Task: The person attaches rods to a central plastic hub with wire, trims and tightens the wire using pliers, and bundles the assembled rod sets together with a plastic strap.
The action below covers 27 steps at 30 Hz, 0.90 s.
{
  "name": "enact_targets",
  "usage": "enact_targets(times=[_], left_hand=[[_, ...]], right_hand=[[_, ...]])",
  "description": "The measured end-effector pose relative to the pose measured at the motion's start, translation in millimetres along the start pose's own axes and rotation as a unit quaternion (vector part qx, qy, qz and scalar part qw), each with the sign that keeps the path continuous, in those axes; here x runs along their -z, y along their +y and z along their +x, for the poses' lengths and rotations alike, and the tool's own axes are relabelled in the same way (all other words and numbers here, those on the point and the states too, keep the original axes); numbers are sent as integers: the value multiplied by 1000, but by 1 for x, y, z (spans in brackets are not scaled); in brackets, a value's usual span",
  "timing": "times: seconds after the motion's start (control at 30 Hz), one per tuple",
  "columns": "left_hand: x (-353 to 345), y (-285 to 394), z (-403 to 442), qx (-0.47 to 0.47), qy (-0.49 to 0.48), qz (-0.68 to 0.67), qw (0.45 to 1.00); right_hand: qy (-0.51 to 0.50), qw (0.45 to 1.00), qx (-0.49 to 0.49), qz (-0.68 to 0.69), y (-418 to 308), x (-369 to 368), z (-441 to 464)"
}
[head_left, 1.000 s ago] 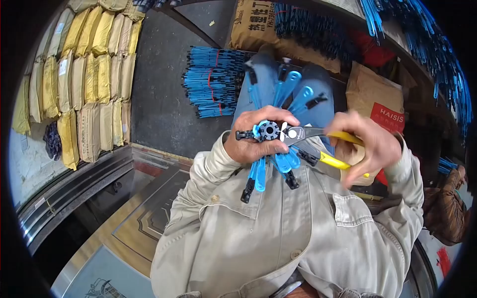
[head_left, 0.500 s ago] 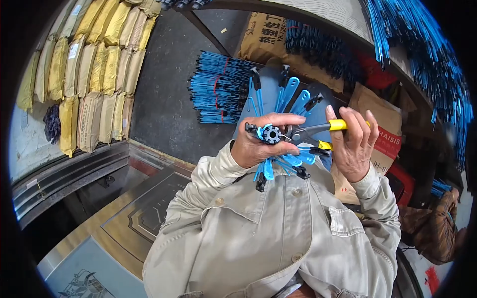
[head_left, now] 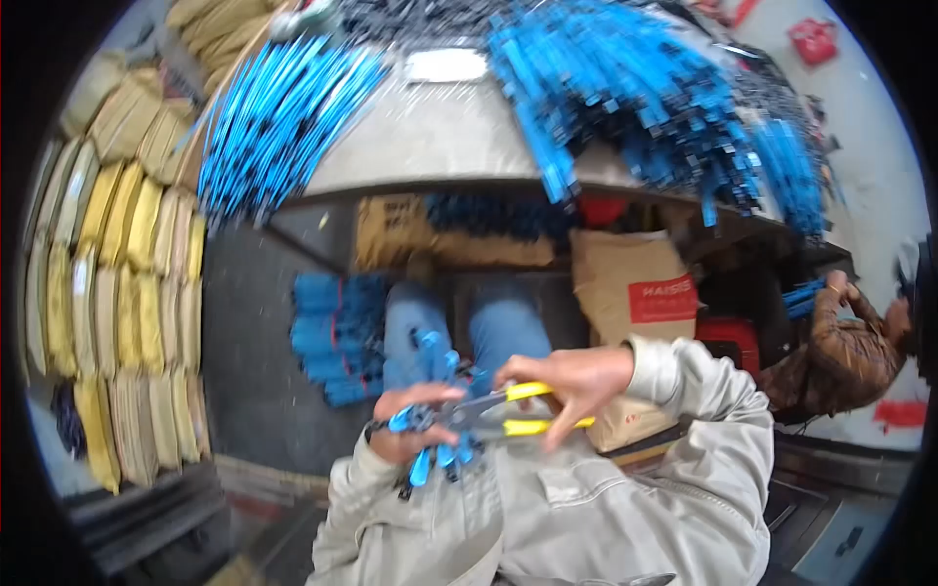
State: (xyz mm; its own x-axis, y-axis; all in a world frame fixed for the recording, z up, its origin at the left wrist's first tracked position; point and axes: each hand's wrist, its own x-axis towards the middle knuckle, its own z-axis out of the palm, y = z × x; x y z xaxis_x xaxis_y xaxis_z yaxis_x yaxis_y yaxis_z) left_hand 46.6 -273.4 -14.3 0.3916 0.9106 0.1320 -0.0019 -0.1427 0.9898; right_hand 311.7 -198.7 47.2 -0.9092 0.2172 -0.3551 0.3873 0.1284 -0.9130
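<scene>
Pliers up against a cluster of blue plastic pieces

In the head view, the left hand [head_left: 405,420] is curled round a cluster of blue plastic pieces [head_left: 420,467] with black parts, in front of the chest. The right hand [head_left: 576,381] grasps pliers [head_left: 479,411] by their yellow handles, which stand spread apart. The pliers' nose reaches the cluster beside the left fingers; blur hides whether it bites on anything. The step in hand looks like work with the pliers on the cluster's near side. A next move would, I judge, call for a steady left hold and fingers clear of the nose.

Beyond the knees stands a table [head_left: 430,137], with a blue pile [head_left: 288,127] on its left and a larger heap [head_left: 635,88] on its right. Blue bundles [head_left: 337,337] lie on the floor beside the legs; a paper sack [head_left: 606,269] stands near the right arm. Another person [head_left: 840,347] sits farther right. Nothing visible blocks the pliers except the crowded pieces themselves.
</scene>
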Motion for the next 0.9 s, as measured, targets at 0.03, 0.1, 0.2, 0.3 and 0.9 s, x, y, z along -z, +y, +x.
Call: enact_targets(times=[0.03, 0.1, 0.2, 0.3, 0.9], left_hand=[[5, 1, -3, 15, 13, 48, 999], [-1, -2, 0, 2, 22, 37, 999], [3, -7, 4, 26, 74, 20, 997], [11, -3, 4, 19, -16, -9, 1000], [6, 1, 2, 95, 8, -133, 986]], right_hand=[[22, 1000, -9, -15, -1, -8, 2], [236, 908, 53, -342, 2, -33, 3], [328, 835, 101, -431, 4, -35, 0], [145, 984, 46, -89, 8, -30, -7], [178, 942, 61, -278, -11, -22, -5]])
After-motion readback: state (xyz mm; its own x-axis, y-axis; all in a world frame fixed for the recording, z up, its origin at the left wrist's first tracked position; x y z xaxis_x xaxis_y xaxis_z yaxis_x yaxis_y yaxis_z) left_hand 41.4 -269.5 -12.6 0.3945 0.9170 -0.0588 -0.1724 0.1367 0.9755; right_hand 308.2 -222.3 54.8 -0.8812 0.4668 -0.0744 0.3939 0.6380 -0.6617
